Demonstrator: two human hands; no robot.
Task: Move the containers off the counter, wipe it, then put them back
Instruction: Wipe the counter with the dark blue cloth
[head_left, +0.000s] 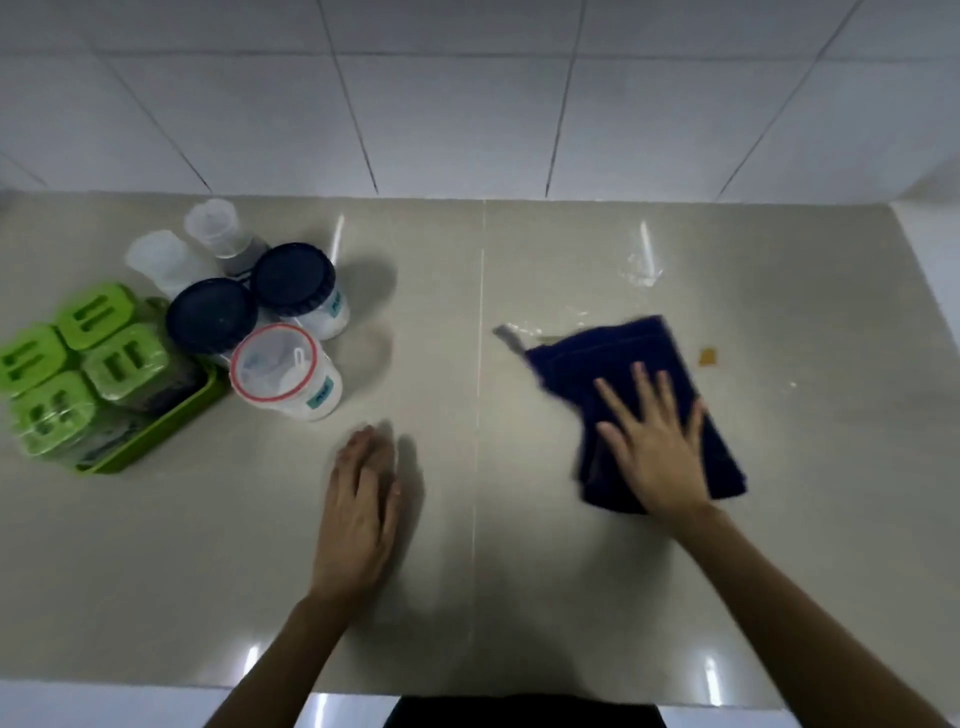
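Pressed cloth (649, 395) flat under open right hand (657, 441); left hand (361, 499) open, empty. Risked smearing stain (707, 356) or missing it.

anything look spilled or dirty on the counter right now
Yes. A small brown crumb or stain sits on the counter just right of the blue cloth under the right hand. Wet smears glisten behind the cloth. The jars at the left stand upright.

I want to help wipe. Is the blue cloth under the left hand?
No, the blue cloth lies under the right hand; the left hand is on bare counter.
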